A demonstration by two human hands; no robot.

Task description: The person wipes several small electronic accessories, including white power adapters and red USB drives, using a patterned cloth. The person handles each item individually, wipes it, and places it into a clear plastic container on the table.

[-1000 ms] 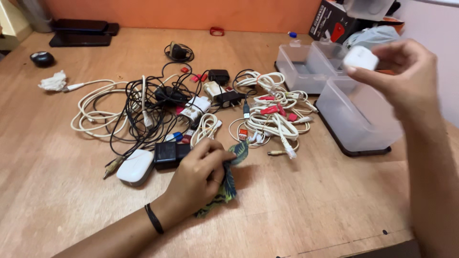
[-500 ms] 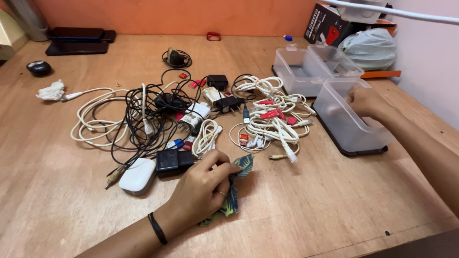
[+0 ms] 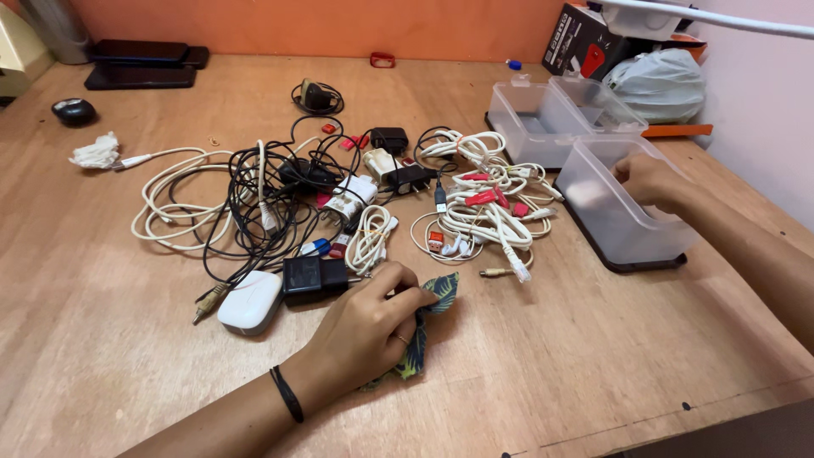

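The left hand (image 3: pixel 369 326) rests on the wooden bench (image 3: pixel 551 373), fingers curled and pinching a leaf-patterned cloth (image 3: pixel 424 326) against the surface; the cloth shows from under the fingertips and below the palm. Just beyond this hand lie a black adapter block (image 3: pixel 312 277) and, beside it, a white rounded charger (image 3: pixel 248 302). Farther out from the left hand sits a tangle of black cables (image 3: pixel 263 199), with a loop of white cable (image 3: pixel 174 203) on its outer side.

The right hand (image 3: pixel 649 180) is inside a clear plastic bin (image 3: pixel 619 222), at its upper rim, fingers bent inward (whether they grip anything cannot be told, since the bin wall blurs the view). Between the two hands lies a heap of white cables with red ties (image 3: pixel 487 208). Beyond the right hand stand two more clear bins (image 3: pixel 555 119), and past them a white plastic bag (image 3: pixel 657 80).
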